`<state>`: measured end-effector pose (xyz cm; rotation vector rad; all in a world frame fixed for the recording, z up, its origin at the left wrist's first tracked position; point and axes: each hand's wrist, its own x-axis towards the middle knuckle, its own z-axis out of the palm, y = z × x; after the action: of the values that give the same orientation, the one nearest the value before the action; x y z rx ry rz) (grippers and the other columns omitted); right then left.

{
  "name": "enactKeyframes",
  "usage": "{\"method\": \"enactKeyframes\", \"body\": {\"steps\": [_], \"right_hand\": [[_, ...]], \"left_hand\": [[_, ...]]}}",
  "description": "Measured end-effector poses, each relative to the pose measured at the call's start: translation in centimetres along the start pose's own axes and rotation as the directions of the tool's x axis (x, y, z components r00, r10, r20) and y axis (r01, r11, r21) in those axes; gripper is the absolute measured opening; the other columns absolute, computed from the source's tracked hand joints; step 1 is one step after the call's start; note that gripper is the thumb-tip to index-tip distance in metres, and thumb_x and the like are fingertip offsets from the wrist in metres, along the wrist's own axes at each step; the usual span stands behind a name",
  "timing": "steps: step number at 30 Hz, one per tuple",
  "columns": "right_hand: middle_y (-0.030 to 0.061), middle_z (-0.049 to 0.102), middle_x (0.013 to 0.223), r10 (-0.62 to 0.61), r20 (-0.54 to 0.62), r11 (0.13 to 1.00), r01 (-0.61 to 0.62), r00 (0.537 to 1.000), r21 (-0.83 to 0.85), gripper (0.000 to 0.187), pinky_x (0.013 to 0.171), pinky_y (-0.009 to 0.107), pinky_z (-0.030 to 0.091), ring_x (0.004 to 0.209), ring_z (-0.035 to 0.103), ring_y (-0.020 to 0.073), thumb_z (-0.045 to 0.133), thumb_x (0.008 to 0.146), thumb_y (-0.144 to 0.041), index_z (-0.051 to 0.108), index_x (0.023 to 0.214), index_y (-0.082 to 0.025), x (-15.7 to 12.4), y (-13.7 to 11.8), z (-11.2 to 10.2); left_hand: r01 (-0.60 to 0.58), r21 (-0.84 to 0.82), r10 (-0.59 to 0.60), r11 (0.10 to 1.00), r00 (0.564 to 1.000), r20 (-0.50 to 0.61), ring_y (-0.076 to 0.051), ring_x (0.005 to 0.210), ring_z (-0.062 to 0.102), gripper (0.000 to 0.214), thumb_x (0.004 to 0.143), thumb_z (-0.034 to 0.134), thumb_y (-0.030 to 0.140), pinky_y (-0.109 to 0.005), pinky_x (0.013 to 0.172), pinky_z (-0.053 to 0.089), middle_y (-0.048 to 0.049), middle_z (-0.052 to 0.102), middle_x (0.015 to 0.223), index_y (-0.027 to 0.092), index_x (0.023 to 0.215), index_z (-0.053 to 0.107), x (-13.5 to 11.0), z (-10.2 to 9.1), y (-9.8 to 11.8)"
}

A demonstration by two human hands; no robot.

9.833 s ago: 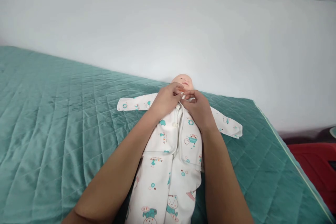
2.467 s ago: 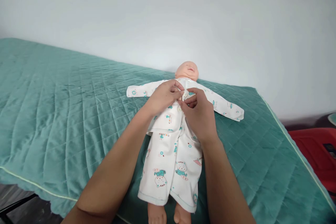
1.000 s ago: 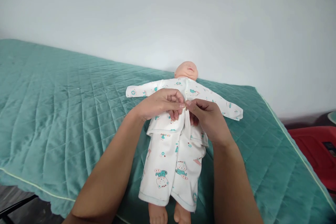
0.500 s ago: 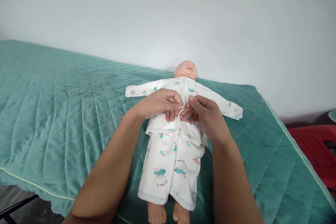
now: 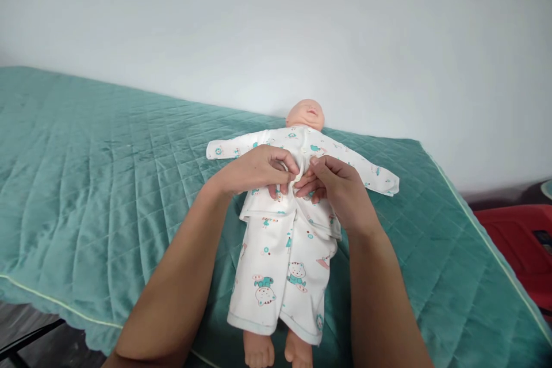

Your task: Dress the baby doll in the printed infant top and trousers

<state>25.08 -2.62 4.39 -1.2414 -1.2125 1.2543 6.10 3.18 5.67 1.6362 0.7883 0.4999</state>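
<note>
A baby doll (image 5: 306,113) lies on its back on a teal quilted bed cover (image 5: 107,172), dressed in a white printed shirt (image 5: 345,158) and matching trousers (image 5: 280,282). Both my hands meet at the middle of the shirt front. My left hand (image 5: 259,169) is closed, pinching the shirt's left front edge. My right hand (image 5: 334,187) is closed too, pinching the right front edge against it. The doll's bare feet (image 5: 276,351) stick out below the trousers. The spot where the fingers meet is partly hidden.
A pale wall (image 5: 302,29) runs right behind the doll's head. The bed's near edge (image 5: 52,305) drops to a dark floor at lower left. A red object (image 5: 517,247) sits beside the bed on the right.
Over the frames both hands have worked down the shirt front from the collar to mid-chest. In the last half second the fingertips have closed a little tighter together.
</note>
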Motion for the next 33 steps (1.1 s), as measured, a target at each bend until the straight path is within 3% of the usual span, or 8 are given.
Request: {"method": "enactKeyframes", "body": {"steps": [9, 16, 23, 26, 28, 30, 33], "right_hand": [[0.0057, 0.076, 0.074, -0.007, -0.001, 1.0, 0.007, 1.0, -0.029, 0.037, 0.047, 0.021, 0.046, 0.058, 0.071, 0.0154, 0.064, 0.092, -0.052, 0.062, 0.074, -0.019, 0.0, 0.1, -0.2], [0.003, 0.071, 0.061, -0.011, -0.003, 0.999, 0.011, 1.0, -0.051, 0.036, 0.043, 0.02, 0.042, 0.045, 0.062, 0.0122, 0.066, 0.091, -0.051, 0.059, 0.073, -0.02, -0.1, -0.1, 0.2], [0.0004, 0.068, 0.057, -0.055, -0.029, 0.998, 0.055, 0.998, -0.023, 0.035, 0.04, 0.02, 0.038, 0.041, 0.056, 0.01, 0.065, 0.091, -0.049, 0.058, 0.072, -0.021, -0.2, -0.1, 0.2], [-0.0009, 0.066, 0.057, -0.121, -0.091, 0.992, 0.123, 0.988, 0.023, 0.036, 0.04, 0.021, 0.038, 0.041, 0.054, 0.0097, 0.066, 0.091, -0.049, 0.059, 0.071, -0.021, 0.0, 0.3, 0.3], [-0.0021, 0.064, 0.057, -0.195, -0.194, 0.976, 0.21, 0.961, 0.058, 0.037, 0.04, 0.022, 0.038, 0.041, 0.052, 0.0091, 0.068, 0.089, -0.049, 0.058, 0.068, -0.021, 0.2, 0.7, 0.3], [-0.0021, 0.065, 0.061, -0.263, -0.331, 0.955, 0.294, 0.906, 0.046, 0.036, 0.044, 0.023, 0.041, 0.046, 0.053, 0.0097, 0.068, 0.088, -0.049, 0.059, 0.068, -0.021, 0.5, 1.1, 0.3], [0.0018, 0.073, 0.082, -0.343, -0.471, 0.933, 0.351, 0.813, -0.073, 0.029, 0.062, 0.027, 0.053, 0.073, 0.067, 0.0156, 0.067, 0.089, -0.047, 0.066, 0.075, -0.021, 0.9, 1.6, 0.1]], "left_hand": [[-0.054, 0.012, 0.054, 0.998, 0.998, -0.034, -0.01, 0.055, 0.061, 0.024, 0.07, 0.055, 0.006, -0.021, 0.051, 0.05, 0.0023, 0.062, 0.062, 0.018, 0.089, 0.063, 0.2, 0.2, -0.2], [-0.066, -0.049, 0.066, 0.997, 0.998, 0.006, -0.008, 0.055, 0.056, 0.03, 0.07, 0.058, 0.005, -0.019, 0.048, 0.046, 0.0037, 0.061, 0.071, 0.02, 0.096, 0.061, 0.2, 0.1, -0.1], [0.039, 0.023, -0.042, 0.999, 0.994, 0.104, -0.009, 0.057, 0.057, 0.03, 0.076, 0.064, 0.014, -0.022, 0.053, 0.049, 0.0006, 0.068, 0.078, 0.02, 0.106, 0.066, -0.5, -0.4, 0.6], [0.067, 0.055, -0.073, 0.996, 0.989, 0.125, -0.008, 0.054, 0.055, 0.026, 0.079, 0.067, 0.02, -0.022, 0.052, 0.048, -0.0003, 0.069, 0.076, 0.019, 0.105, 0.067, -0.7, -0.7, 0.8], [0.058, 0.073, -0.067, 0.996, 0.991, 0.119, -0.007, 0.05, 0.053, 0.016, 0.082, 0.067, 0.025, -0.02, 0.048, 0.044, -0.0004, 0.068, 0.071, 0.017, 0.097, 0.068, -0.8, -0.9, 0.7], [0.037, 0.072, -0.046, 0.997, 0.992, 0.114, -0.006, 0.047, 0.05, 0.012, 0.086, 0.065, 0.029, -0.02, 0.045, 0.041, -0.0001, 0.066, 0.067, 0.017, 0.089, 0.066, -0.8, -0.9, 0.5], [-0.041, 0.011, 0.041, 0.999, 0.999, -0.028, -0.007, 0.048, 0.052, 0.014, 0.09, 0.062, 0.031, -0.02, 0.046, 0.041, 0.0004, 0.064, 0.069, 0.017, 0.087, 0.063, -0.4, -0.7, -0.1]]}}
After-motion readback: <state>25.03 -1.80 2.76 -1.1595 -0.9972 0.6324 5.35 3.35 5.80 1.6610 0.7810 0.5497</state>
